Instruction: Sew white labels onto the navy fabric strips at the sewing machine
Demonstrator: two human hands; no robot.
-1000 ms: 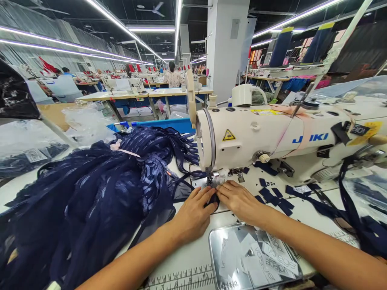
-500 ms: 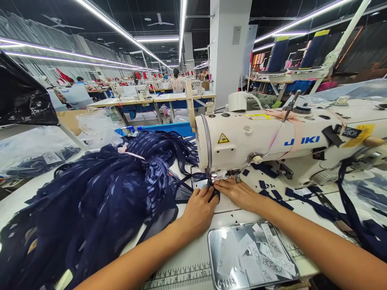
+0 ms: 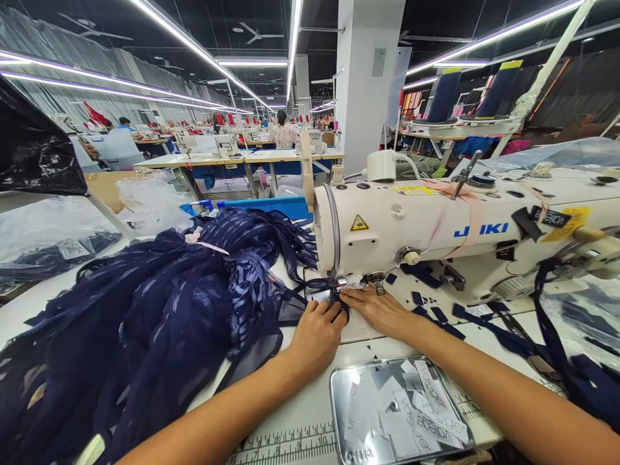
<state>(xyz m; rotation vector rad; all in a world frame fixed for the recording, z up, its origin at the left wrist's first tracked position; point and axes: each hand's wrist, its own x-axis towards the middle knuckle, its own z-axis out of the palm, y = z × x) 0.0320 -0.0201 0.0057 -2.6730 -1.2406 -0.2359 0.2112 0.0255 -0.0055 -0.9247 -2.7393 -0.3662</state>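
Note:
A white JUKI sewing machine [image 3: 387, 219] stands before me, its presser foot [image 3: 339, 282] low over the bed. Just in front of that foot, my left hand [image 3: 317, 332] is closed on a narrow dark navy fabric strip [image 3: 345, 315], fingertips pressed down. My right hand [image 3: 375, 310] lies flat from the other side, fingers stretched out beside the foot and touching the work. What lies under its fingertips is hidden. Left of the needle spreads a big heap of navy lace and mesh garments [image 3: 184, 310], joined to the work by thin straps.
A metal tin [image 3: 334, 413] of white printed labels sits at the table's front, near a printed ruler [image 3: 285, 445]. Navy scraps [image 3: 438, 314] and scissors [image 3: 518, 326] lie to the right. A black plastic bag [image 3: 39, 142] hangs at left. Navy thread cones [image 3: 443, 95] stand behind.
The view has shifted slightly. Both hands stay at the presser foot in almost the same pose; no clear movement of the fabric shows.

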